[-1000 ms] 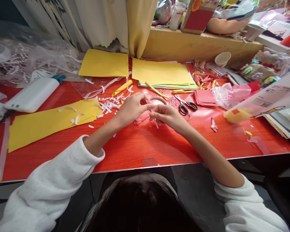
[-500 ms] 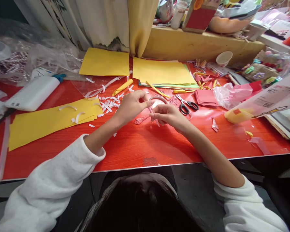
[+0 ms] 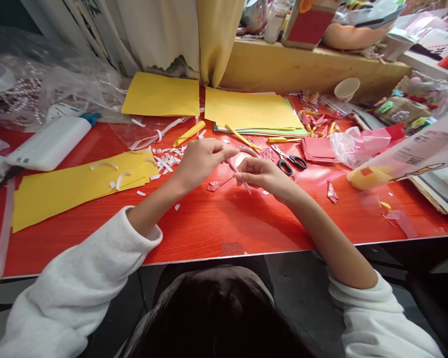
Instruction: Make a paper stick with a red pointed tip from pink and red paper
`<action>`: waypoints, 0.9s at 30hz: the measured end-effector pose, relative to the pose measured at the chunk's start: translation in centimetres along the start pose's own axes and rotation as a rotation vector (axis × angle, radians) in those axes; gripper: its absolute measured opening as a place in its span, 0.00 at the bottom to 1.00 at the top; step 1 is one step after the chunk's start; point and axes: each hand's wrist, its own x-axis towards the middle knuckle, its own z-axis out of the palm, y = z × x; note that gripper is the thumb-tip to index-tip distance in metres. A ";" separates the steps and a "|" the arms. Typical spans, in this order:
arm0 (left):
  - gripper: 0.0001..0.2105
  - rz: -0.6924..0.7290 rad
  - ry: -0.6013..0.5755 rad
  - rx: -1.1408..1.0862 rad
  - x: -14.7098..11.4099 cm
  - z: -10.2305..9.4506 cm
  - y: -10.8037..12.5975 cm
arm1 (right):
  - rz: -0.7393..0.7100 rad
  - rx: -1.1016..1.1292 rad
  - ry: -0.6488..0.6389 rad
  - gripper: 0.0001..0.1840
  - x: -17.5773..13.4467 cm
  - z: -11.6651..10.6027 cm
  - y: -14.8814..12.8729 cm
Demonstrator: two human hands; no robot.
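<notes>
A thin pink paper strip (image 3: 232,164) slants between my two hands above the red table. My left hand (image 3: 203,161) pinches its upper end between thumb and fingers. Closed round the lower part is my right hand (image 3: 263,176), and the strip's tail pokes out below its fingers. Just behind the fingers lies a round, ring-like thing (image 3: 248,151), partly covered by the right hand. Under the hands rests a small twisted red-pink wrapper-like piece (image 3: 214,186). Black-handled scissors (image 3: 291,160) lie to the right of my right hand.
White paper scraps (image 3: 167,163) and yellow strips (image 3: 78,186) lie left. Yellow sheets (image 3: 252,109) and a rolled yellow paper (image 3: 188,134) are behind. Red paper squares (image 3: 318,150), crumpled pink tissue (image 3: 354,149) and a clear plastic bag (image 3: 410,149) stand right. The table's front edge (image 3: 209,259) is near.
The fingers have shifted slightly on the pink strip, and its tail now points a little further right. A small white scrap shows on the table below my right hand.
</notes>
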 end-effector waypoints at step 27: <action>0.12 -0.347 -0.198 -0.448 0.6 -0.9 -0.9 | 0.009 -0.017 0.080 0.13 -0.2 -0.3 -0.2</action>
